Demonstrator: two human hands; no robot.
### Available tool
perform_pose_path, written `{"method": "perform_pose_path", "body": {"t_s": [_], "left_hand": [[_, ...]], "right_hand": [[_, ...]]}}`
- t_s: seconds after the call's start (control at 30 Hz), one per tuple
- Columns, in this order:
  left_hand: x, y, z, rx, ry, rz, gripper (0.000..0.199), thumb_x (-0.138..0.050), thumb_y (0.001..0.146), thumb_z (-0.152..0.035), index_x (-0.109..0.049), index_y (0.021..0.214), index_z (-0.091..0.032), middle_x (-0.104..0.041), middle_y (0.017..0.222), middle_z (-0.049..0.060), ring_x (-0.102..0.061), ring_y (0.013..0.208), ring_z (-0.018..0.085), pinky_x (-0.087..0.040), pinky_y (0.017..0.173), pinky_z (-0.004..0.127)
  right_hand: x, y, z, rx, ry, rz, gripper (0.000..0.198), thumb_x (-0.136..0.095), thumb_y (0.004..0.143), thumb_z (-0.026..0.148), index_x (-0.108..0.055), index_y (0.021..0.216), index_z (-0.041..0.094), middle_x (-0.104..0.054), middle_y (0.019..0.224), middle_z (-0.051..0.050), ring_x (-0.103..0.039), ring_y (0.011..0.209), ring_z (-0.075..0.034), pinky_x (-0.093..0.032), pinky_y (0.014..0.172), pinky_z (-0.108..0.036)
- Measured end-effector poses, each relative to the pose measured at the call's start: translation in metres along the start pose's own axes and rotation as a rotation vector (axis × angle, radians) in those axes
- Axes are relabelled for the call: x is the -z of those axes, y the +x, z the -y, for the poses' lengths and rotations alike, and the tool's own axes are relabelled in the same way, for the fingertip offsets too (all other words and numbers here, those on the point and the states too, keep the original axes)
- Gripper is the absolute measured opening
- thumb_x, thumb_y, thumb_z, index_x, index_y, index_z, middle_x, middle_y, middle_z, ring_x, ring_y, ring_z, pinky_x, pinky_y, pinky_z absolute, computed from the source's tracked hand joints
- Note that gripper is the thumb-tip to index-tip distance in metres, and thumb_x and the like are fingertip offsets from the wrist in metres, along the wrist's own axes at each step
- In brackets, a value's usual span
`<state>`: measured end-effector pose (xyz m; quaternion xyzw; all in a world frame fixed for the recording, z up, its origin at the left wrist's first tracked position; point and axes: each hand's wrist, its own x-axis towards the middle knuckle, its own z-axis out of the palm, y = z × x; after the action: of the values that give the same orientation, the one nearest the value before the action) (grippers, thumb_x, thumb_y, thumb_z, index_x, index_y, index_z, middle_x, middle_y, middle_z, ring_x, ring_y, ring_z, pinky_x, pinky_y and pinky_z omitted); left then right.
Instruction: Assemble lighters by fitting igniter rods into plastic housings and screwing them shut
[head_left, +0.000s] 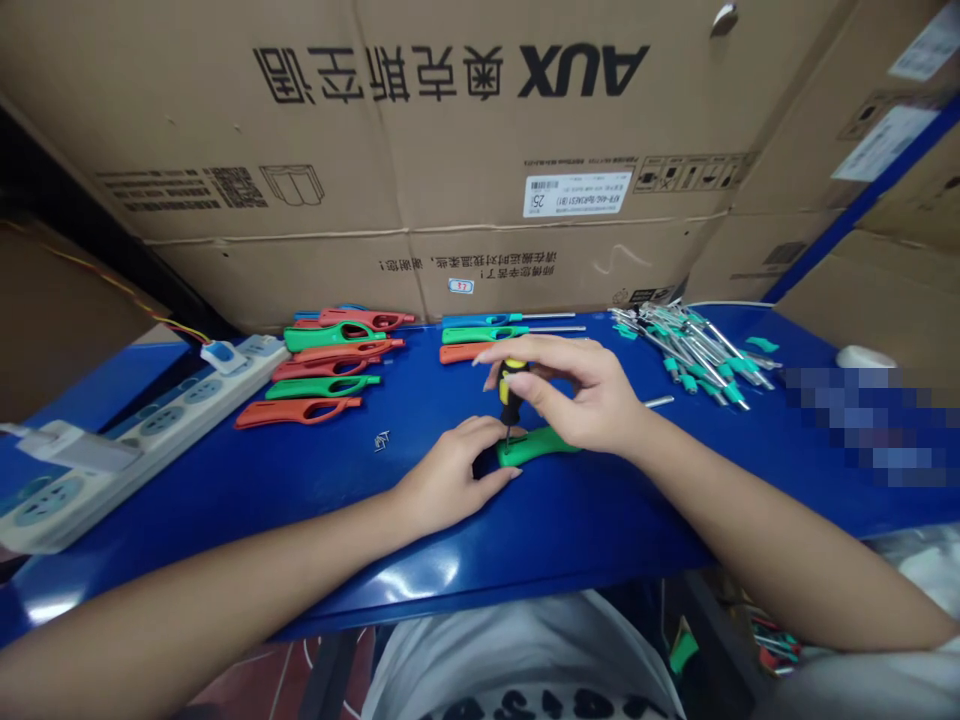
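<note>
My right hand [577, 390] is closed around a short black and yellow screwdriver [511, 405], which stands nearly upright. The tip meets the butt end of a green long-nosed lighter [536, 447] lying on the blue table. My left hand [457, 468] pinches that same end between thumb and fingers. Part of the lighter is hidden under my right hand, and a metal tube end [660, 401] shows beyond it. Left of my left hand lies a little heap of small screws [382, 440].
Red and green lighter shells [322, 387] lie stacked at the back left, beside a white power strip [161, 425]. Several lighters with metal tubes [480, 335] lie at the back middle. A pile of metal tubes [697, 350] is at right. A cardboard wall [450, 210] stands behind.
</note>
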<state>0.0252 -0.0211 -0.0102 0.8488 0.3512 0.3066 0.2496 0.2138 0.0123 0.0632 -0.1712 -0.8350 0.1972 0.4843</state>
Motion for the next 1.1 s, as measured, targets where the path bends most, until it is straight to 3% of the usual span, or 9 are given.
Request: {"method": "perform_pose_path", "body": {"t_s": [0.1,0.17,0.3,0.37,0.5,0.63,0.8,0.97,1.1], "left_hand": [[-0.001,-0.001,0.001,0.003,0.005,-0.015,0.028,-0.072,0.088,-0.022,-0.066,0.116,-0.02,-0.072,0.116,0.007,-0.066,0.111,0.025,-0.052,0.1,0.041],[-0.001,-0.001,0.001,0.003,0.004,-0.023,0.027,-0.072,0.088,-0.023,-0.065,0.115,-0.02,-0.072,0.116,0.008,-0.066,0.111,0.025,-0.052,0.1,0.042],[0.001,0.001,-0.001,0.005,-0.005,-0.003,0.026,-0.071,0.089,-0.023,-0.065,0.115,-0.02,-0.072,0.111,0.006,-0.066,0.105,0.023,-0.053,0.097,0.039],[0.002,0.001,-0.002,0.003,-0.005,0.005,0.025,-0.071,0.089,-0.022,-0.066,0.114,-0.02,-0.071,0.11,0.006,-0.066,0.105,0.023,-0.054,0.096,0.039],[0.0,0.001,0.001,0.008,0.026,-0.008,0.022,-0.07,0.089,-0.023,-0.066,0.11,-0.02,-0.072,0.112,0.008,-0.067,0.108,0.025,-0.054,0.097,0.041],[0.006,0.004,0.0,0.008,0.063,0.003,0.022,-0.07,0.085,-0.02,-0.066,0.107,-0.02,-0.073,0.11,0.007,-0.069,0.104,0.024,-0.055,0.094,0.04],[0.033,0.009,-0.01,0.046,0.233,0.168,0.039,-0.066,0.08,-0.014,-0.066,0.118,-0.02,-0.07,0.114,0.008,-0.068,0.106,0.025,-0.055,0.095,0.038],[0.04,0.008,-0.017,0.092,0.517,0.226,0.042,-0.061,0.091,-0.025,-0.06,0.132,-0.018,-0.066,0.12,0.013,-0.065,0.111,0.031,-0.054,0.095,0.044],[0.03,0.013,-0.027,0.13,0.654,0.282,0.04,-0.053,0.097,-0.023,-0.057,0.136,-0.016,-0.064,0.12,0.015,-0.065,0.107,0.03,-0.056,0.09,0.041]], "right_hand": [[-0.003,-0.002,-0.006,0.131,-0.2,-0.165,0.018,-0.072,0.089,0.035,-0.069,0.084,0.018,-0.066,0.074,-0.002,-0.057,0.063,-0.012,-0.05,0.063,-0.026],[-0.003,-0.005,-0.01,0.19,-0.302,-0.196,0.022,-0.07,0.09,0.039,-0.068,0.082,0.019,-0.065,0.073,-0.002,-0.059,0.068,-0.014,-0.051,0.066,-0.028],[0.001,-0.005,-0.008,0.074,-0.169,0.0,0.034,-0.039,0.105,0.031,-0.061,0.128,0.018,-0.071,0.112,-0.009,-0.067,0.088,-0.015,-0.056,0.078,-0.029],[0.003,-0.003,-0.006,-0.027,-0.05,0.094,0.038,-0.034,0.106,0.028,-0.053,0.139,0.019,-0.071,0.115,-0.009,-0.067,0.084,-0.012,-0.056,0.074,-0.026],[0.001,-0.001,-0.005,0.059,-0.175,0.004,0.03,-0.068,0.092,0.043,-0.068,0.108,0.018,-0.074,0.103,-0.006,-0.068,0.089,-0.015,-0.053,0.08,-0.026],[0.006,0.001,-0.005,0.124,-0.228,-0.123,0.034,-0.075,0.083,0.05,-0.065,0.087,0.017,-0.071,0.083,-0.002,-0.064,0.073,-0.013,-0.05,0.072,-0.025],[0.051,0.006,-0.023,0.044,-0.491,-0.378,0.022,-0.073,0.087,0.038,-0.063,0.087,0.019,-0.066,0.08,-0.002,-0.058,0.067,-0.013,-0.047,0.069,-0.027],[0.104,0.001,-0.068,-0.19,-0.84,-0.314,0.016,-0.069,0.088,0.032,-0.066,0.095,0.017,-0.065,0.091,-0.009,-0.06,0.08,-0.023,-0.047,0.076,-0.036],[0.119,-0.008,-0.085,-0.429,-0.961,-0.29,0.014,-0.067,0.087,0.024,-0.065,0.099,0.018,-0.062,0.1,-0.012,-0.06,0.09,-0.028,-0.048,0.083,-0.041]]}}
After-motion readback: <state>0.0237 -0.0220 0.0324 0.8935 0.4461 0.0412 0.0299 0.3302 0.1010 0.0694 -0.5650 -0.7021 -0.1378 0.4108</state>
